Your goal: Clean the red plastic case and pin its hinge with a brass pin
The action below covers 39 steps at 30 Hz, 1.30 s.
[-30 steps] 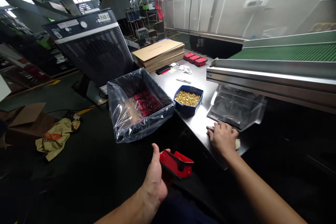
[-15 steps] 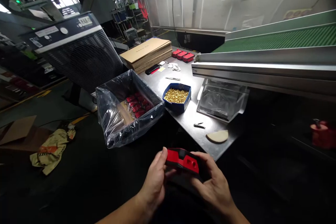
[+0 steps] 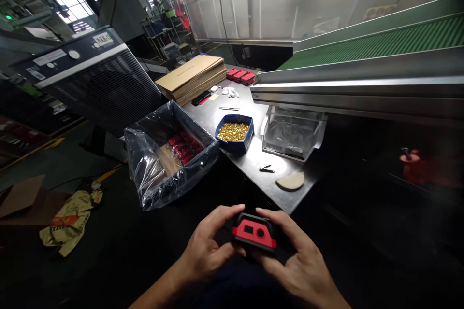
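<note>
Between both hands is a red and black plastic housing (image 3: 254, 232), with a square and a round opening in the face turned towards me. My left hand (image 3: 213, 239) grips its left end, thumb below and forefinger along the top. On the right end, my right hand (image 3: 295, 251) holds it in much the same way. The part is in the air, short of the metal table's (image 3: 290, 202) near corner. Beyond it on the table stand a blue bin (image 3: 234, 147) of small brass-coloured pieces, a pale half-round pad (image 3: 291, 181) and a dark slim tool (image 3: 267, 170).
A plastic-lined crate (image 3: 170, 193) with red parts stands left of the table. Behind are stacked cardboard sheets (image 3: 192, 75) and several red parts (image 3: 240, 76). A green conveyor (image 3: 380, 43) slopes down from the right above a clear tray (image 3: 290, 135). A large heater-like unit (image 3: 97, 77) leans at left.
The housing has been turned so that its face with the openings points at me. My left fingers have shifted onto its top edge. The view has swung slightly right.
</note>
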Each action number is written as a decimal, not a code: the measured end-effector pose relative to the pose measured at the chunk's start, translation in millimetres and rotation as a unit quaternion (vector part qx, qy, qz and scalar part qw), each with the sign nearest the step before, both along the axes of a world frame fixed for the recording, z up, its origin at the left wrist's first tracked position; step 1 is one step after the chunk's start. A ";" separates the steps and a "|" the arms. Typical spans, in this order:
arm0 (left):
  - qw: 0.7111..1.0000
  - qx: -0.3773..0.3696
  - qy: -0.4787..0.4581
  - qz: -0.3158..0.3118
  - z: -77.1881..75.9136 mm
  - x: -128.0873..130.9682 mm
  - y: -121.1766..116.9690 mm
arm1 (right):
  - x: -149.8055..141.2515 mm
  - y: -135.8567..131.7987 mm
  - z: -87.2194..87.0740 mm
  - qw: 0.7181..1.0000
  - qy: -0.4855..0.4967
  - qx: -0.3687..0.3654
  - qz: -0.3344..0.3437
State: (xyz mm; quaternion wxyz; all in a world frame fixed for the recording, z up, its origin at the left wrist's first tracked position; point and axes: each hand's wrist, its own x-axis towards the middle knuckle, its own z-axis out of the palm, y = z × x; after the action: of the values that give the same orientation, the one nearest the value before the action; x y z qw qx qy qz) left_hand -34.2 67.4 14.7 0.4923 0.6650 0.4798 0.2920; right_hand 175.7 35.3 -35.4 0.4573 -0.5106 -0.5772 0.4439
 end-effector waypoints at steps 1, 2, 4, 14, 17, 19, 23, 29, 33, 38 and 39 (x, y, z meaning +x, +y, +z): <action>1.000 -0.016 -0.014 0.005 -1.2 -0.4 -1.0 | -0.1 -1.3 -0.6 1.000 -0.001 -0.009 -0.018; 0.999 -0.036 -0.034 0.011 -3.4 -0.7 -2.3 | -0.5 -2.7 -2.0 0.999 0.002 -0.022 -0.041; 0.994 -0.075 -0.081 0.019 -9.4 -0.8 -5.9 | -1.8 -5.9 -6.0 0.995 0.020 -0.055 -0.078; 1.000 0.021 0.003 0.014 -12.6 3.3 -13.8 | -6.9 -6.1 5.9 0.993 0.024 -0.055 -0.102; 0.995 0.073 0.058 -0.017 -7.6 7.5 -12.9 | -6.9 -3.1 6.5 0.995 -0.025 0.015 -0.100; 0.995 0.076 0.066 -0.020 -5.9 9.9 -13.2 | -6.2 -3.0 4.0 0.994 -0.042 0.021 -0.094; 0.999 0.026 0.035 0.027 -8.0 9.4 -14.8 | -5.4 -8.8 -0.6 0.990 -0.016 -0.072 -0.120; 0.995 -0.037 -0.047 0.074 -19.7 3.3 -18.4 | -8.2 -17.9 -7.6 0.966 0.139 -0.196 -0.098; 0.995 -0.047 -0.057 0.072 -27.0 2.6 -22.8 | -7.4 -17.5 -16.6 0.973 0.148 -0.166 -0.069; 0.990 -0.082 -0.111 0.029 -28.4 0.7 -25.0 | -4.8 -13.5 -17.6 0.980 0.138 -0.135 -0.045; 0.986 -0.099 -0.133 0.020 -27.6 0.8 -24.0 | -4.2 -12.5 -16.5 0.983 0.134 -0.119 -0.043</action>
State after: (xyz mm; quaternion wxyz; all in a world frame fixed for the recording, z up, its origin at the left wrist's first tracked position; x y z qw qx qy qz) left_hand -33.4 43.3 -13.0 0.6089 0.5585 0.4499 0.3391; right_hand 171.5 22.8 -51.9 0.4847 -0.5216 -0.4314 0.5540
